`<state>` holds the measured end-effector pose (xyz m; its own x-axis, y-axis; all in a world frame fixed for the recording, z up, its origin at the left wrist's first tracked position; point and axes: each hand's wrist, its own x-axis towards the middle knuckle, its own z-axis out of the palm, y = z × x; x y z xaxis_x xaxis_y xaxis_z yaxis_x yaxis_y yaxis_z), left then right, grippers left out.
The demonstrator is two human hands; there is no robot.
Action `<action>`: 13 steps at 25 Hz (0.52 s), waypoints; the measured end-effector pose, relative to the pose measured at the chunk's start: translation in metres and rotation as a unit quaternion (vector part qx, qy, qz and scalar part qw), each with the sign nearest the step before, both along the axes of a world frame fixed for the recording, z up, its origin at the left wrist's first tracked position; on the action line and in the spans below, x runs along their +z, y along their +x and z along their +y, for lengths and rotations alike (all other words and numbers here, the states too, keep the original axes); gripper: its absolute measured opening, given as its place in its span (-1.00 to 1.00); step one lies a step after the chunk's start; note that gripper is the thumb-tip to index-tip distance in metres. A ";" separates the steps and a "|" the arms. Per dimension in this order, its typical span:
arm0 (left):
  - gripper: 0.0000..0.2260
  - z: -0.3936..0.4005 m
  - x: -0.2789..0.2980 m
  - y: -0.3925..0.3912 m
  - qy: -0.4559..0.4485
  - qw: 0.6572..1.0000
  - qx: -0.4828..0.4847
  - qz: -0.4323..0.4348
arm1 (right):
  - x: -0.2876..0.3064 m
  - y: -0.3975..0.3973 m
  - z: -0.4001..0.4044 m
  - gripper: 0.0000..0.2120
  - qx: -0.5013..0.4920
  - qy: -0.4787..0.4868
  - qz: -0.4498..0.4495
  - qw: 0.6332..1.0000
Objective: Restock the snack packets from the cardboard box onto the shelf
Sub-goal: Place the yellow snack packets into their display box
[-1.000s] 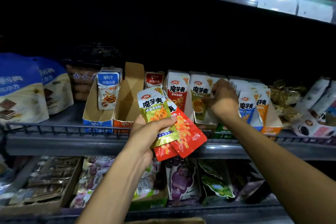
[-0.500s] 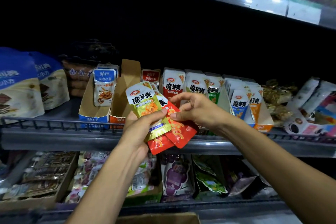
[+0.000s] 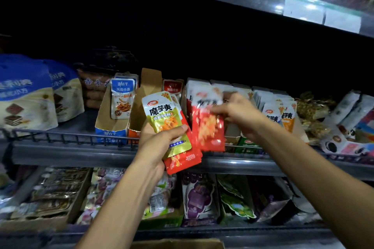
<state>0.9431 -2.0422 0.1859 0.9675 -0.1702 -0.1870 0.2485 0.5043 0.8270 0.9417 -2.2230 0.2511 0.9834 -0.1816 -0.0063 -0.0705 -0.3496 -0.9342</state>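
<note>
The left hand (image 3: 162, 141) grips a fan of snack packets in front of the shelf (image 3: 70, 152): a green-and-gold packet (image 3: 165, 119) on top under the thumb, with red packets (image 3: 182, 159) behind it. The right hand (image 3: 240, 115), blurred, pinches a single red packet (image 3: 209, 127) just beside that bunch, held before the row of white-topped packets (image 3: 269, 105) standing in display trays on the shelf. To the left stands an open tray with a blue packet (image 3: 122, 99). The cardboard box (image 3: 178, 244) edge shows at the bottom

two hands (image 3: 162, 143), one green packet (image 3: 166, 121)
</note>
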 end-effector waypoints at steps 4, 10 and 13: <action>-0.59 0.010 -0.002 0.008 -0.006 1.000 0.010 0.017 | 0.009 0.031 -0.015 -0.71 -0.123 0.053 -0.187 0.973; -0.63 0.011 0.001 0.008 0.008 1.000 -0.004 0.006 | -0.017 0.077 -0.009 -0.63 -0.089 -0.128 -0.138 0.978; -0.62 0.010 -0.001 0.007 0.015 1.000 -0.011 0.002 | -0.037 0.088 -0.016 -0.60 -0.088 -0.244 -0.118 0.958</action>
